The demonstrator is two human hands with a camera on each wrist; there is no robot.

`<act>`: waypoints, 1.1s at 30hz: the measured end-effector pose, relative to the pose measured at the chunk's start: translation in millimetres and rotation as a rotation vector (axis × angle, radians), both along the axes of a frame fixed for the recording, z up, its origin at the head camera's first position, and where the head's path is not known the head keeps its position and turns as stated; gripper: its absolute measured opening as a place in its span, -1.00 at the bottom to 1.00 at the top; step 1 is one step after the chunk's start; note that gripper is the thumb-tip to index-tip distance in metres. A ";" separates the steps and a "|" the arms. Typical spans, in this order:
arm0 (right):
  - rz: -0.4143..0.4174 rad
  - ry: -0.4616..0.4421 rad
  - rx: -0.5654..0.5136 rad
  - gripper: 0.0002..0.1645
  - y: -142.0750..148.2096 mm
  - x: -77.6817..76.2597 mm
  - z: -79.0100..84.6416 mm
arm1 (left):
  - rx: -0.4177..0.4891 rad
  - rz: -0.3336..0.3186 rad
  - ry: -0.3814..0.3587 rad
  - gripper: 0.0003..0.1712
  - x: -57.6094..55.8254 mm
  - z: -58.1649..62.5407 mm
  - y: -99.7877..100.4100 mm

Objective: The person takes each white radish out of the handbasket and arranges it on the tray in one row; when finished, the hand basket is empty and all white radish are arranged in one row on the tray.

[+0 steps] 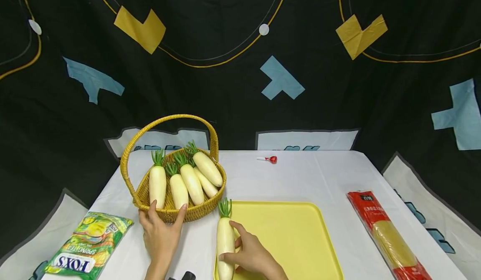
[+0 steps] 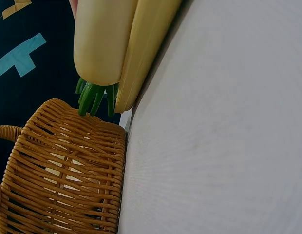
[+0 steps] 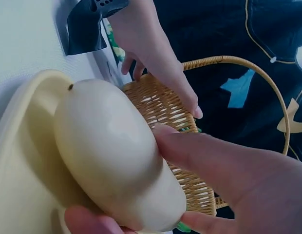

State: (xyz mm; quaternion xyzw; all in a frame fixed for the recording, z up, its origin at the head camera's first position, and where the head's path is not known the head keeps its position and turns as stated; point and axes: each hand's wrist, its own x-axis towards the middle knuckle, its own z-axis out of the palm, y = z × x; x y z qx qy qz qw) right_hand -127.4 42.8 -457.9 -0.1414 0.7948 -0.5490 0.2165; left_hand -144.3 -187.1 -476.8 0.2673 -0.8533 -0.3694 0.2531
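Observation:
My right hand (image 1: 251, 250) holds a white radish (image 1: 225, 242) with green leaf stubs, thumb on one side and fingers on the other. The radish lies lengthwise over the left edge of the yellow tray (image 1: 285, 238), leaves pointing away from me. In the right wrist view its rounded root end (image 3: 102, 117) faces the camera. My left hand (image 1: 161, 234) rests on the near rim of a wicker basket (image 1: 203, 209), fingers and thumb spread and fairly straight. Several more radishes (image 1: 191, 184) lie inside that basket, under its tall arched handle (image 1: 180, 116).
A green FOX'S candy bag (image 1: 88, 244) lies left of the basket. To the tray's right is a red-ended noodle pack (image 1: 388, 234). A red lollipop (image 1: 271, 160) sits near the far table edge. Dark cloth with paper shapes hangs behind, and a black object (image 1: 188, 276) shows in front.

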 end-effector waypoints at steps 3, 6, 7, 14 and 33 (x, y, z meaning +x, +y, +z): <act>-0.001 0.024 0.011 0.02 -0.3 0.9 1.3 | 0.003 0.001 -0.006 0.10 0.3 -0.2 -0.2; -0.005 0.051 0.033 0.01 -0.2 0.4 2.6 | 0.002 0.002 -0.009 0.10 0.2 -0.3 -0.5; -0.008 0.062 0.049 0.00 0.0 0.0 3.2 | 0.001 0.002 -0.007 0.10 0.0 -0.4 -0.6; -0.023 0.167 0.159 -0.10 2.5 -5.5 6.6 | -0.005 0.000 0.006 0.10 -0.7 -1.1 -1.0; -0.123 0.306 0.179 -0.08 7.3 -59.8 32.7 | -0.001 -0.008 -0.015 0.12 -0.4 -0.7 -1.0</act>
